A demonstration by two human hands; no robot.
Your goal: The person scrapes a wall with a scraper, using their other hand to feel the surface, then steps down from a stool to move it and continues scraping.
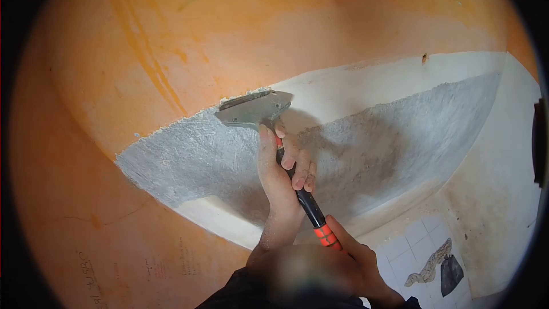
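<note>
Wide grey metal scraper, black-and-red handle (pixel 254 109): blade at orange wall covering (pixel 143 51) edge | left hand (pixel 283 166) fingers clamped mid-handle | right hand (pixel 354 263) fingers clamped on handle end | risk: steep blade angle may gouge grey plaster (pixel 189 160)

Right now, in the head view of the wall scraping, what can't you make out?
- Red-and-black scraper handle: the middle is covered by the left hand, the butt by the right hand.
- Forearms and sleeves: smeared by a blurred patch at the bottom edge.
- Faint writing on the orange wall: too small to read.
- Debris on the white floor tiles: too small to identify.
- Grey metal scraper blade: its working edge is indistinct against the wall.
</note>
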